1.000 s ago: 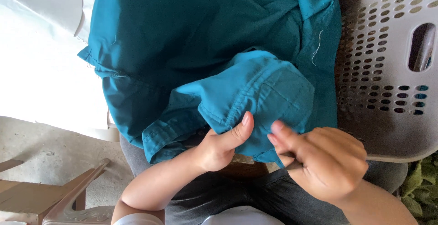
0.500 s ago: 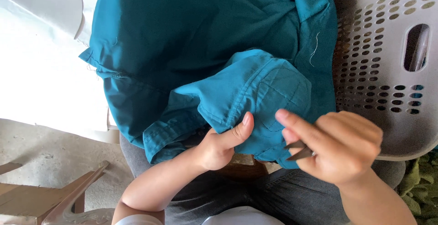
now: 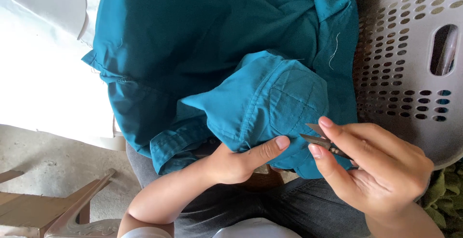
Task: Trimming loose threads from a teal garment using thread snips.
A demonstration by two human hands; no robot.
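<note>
Shirt [image 3: 217, 59] pinched by my left hand [image 3: 236, 161]; right hand [image 3: 376, 170] has drawn back, snips [image 3: 320, 139] now showing beside the thumb.

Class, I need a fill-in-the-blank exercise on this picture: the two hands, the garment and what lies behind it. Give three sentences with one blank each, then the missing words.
1. The left hand pinches a fold of the ____-coloured garment under its thumb.
2. The right hand holds small metal ____ with the blades pointing toward the cloth.
3. Behind the garment lies a grey plastic basket whose wall is full of ____.

Missing words: teal; snips (thread clippers); holes
</note>
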